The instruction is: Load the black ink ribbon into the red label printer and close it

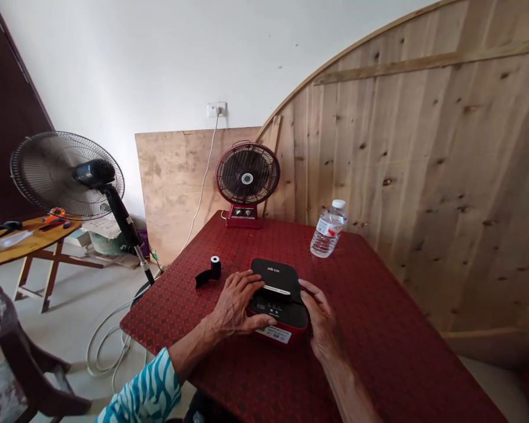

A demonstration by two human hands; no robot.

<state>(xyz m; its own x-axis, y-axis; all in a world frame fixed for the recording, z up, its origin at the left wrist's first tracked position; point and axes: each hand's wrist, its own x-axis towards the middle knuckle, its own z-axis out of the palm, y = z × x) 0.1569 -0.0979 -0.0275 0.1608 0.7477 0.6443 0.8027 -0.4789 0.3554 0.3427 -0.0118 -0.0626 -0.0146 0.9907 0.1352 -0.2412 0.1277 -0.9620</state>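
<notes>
A person's two bare hands close on a small black-and-red printer (277,311) on a red patterned tabletop (379,335), near the edge facing the person and about midway across. The printer's long axis runs away from the person, its rounded black lid pointing toward the far end of the tabletop. Its red front, bearing a white sticker (273,335), faces the person. A pale strip (277,289) crosses the top.

The left hand (235,302), below a blue-and-white striped sleeve (145,390), lies over the printer's left side, fingers curled onto the lid and thumb along the front panel. The right hand (317,317) presses against the right side, fingers bent around the edge. Together the hands grasp the printer between them; neither is clenched into a fist.

Just left of the printer, a small black roll (215,267) stands on end, a black strip (205,277) trailing from it across the tabletop. Toward the far end, a red desk fan (247,175) faces the person, with a clear water bottle (328,229) standing to its right. Behind the tabletop stand a plywood sheet (180,182) and a large curved wooden board (423,176). A standing fan (66,175) rises to the left, beside a small wooden table (30,241).
</notes>
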